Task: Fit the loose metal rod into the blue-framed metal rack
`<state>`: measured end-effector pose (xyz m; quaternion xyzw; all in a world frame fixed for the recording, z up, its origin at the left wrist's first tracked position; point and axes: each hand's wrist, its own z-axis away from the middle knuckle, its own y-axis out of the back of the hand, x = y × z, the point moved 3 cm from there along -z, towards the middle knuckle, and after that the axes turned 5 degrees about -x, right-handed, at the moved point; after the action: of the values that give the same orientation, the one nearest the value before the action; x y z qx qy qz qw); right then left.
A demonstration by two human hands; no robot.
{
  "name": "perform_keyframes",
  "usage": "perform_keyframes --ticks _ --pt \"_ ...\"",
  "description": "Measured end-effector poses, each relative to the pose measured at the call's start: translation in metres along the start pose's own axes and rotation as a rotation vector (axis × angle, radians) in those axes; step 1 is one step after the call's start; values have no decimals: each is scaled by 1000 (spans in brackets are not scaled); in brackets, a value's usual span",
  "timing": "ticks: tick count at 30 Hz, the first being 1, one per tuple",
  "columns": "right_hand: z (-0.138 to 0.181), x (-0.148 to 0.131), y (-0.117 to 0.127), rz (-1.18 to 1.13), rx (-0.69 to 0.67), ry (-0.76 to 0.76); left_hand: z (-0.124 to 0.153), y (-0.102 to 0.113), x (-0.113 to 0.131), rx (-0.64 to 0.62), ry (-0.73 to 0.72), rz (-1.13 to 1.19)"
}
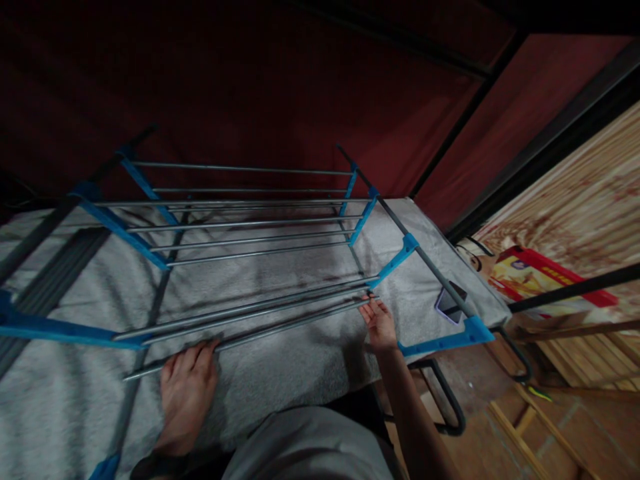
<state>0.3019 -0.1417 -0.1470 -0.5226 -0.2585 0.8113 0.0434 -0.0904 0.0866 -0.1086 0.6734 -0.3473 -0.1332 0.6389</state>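
A thin metal tube (290, 328) runs between my two hands, just above the grey cloth. My left hand (190, 377) is wrapped over it near its left end, which sticks out beyond the fingers. Close to its right end, my right hand (379, 321) pinches the tube with thumb and fingers, beside a blue plastic bracket (390, 265). The half-built rack (245, 223) lies on its side, with several thin rods spanning blue brackets on dark poles. Another blue bracket (445, 340) at the near right has no rod showing in it.
Grey cloth (280, 373) covers the surface under the rack. Several dark tubes (65, 273) lie at the left. A phone (451, 303) rests under the right pole. To the right are a red and yellow box (545, 280), black metal legs (443, 400) and a wooden frame (525, 420).
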Motion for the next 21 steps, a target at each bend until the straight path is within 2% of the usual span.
perform_keyframes --ticks 7,14,21 --pt "4 -12 -11 -36 -15 15 7 -2 -10 67 11 -3" --pt "6 -26 -24 -96 5 35 15 7 -15 100 63 7" --pt "7 -46 -39 -111 -47 45 19 5 -21 130 116 -8"
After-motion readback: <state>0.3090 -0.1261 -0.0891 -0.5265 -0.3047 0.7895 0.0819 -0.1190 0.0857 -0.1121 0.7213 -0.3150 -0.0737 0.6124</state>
